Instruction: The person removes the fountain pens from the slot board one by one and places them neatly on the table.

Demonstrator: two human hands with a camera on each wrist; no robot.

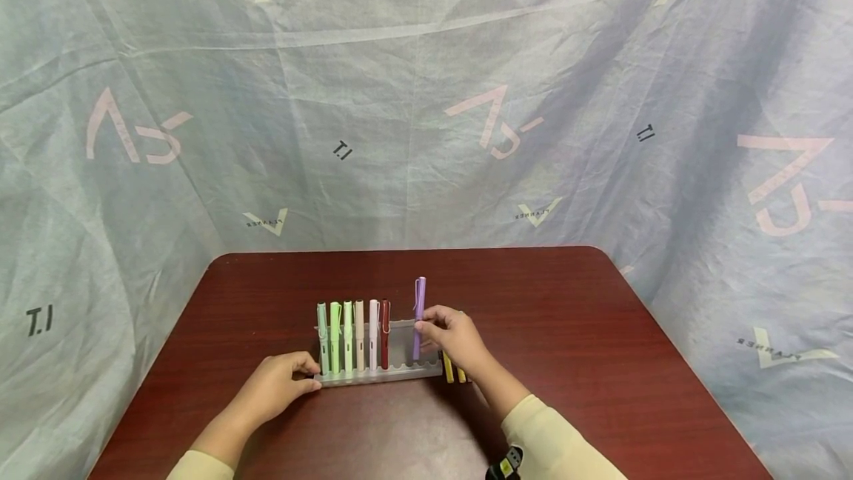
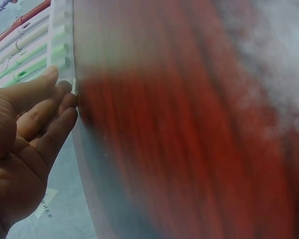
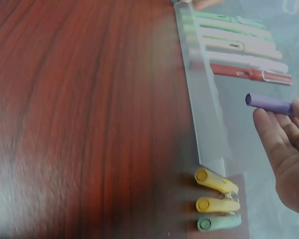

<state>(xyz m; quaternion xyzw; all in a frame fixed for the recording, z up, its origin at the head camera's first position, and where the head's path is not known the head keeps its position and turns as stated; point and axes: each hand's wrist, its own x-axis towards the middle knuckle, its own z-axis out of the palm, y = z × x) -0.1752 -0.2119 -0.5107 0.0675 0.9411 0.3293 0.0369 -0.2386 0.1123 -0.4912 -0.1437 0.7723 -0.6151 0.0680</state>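
Observation:
A clear pen stand [image 1: 406,373] with a notched front ledge stands on the table. My left hand [image 1: 276,385] grips its left end, thumb at the front ledge and fingers round the corner. Between thumb and fingers, my right hand [image 1: 460,338] pinches a purple pen [image 1: 420,298], nearly upright over the right part of the stand. The right wrist view shows that pen's lower end [image 3: 269,103] apart from the ledge. Leaning in the stand's left part are several pens, from a grey-green pen [image 1: 323,339] through a pale pink pen [image 1: 374,335] to a dark red pen [image 1: 385,339].
Beyond the stand's right end lie two yellow pens [image 3: 217,205] and a green pen [image 3: 219,222], side by side on the dark red wooden table [image 1: 566,347]. A printed grey cloth [image 1: 400,132] hangs behind and around the table.

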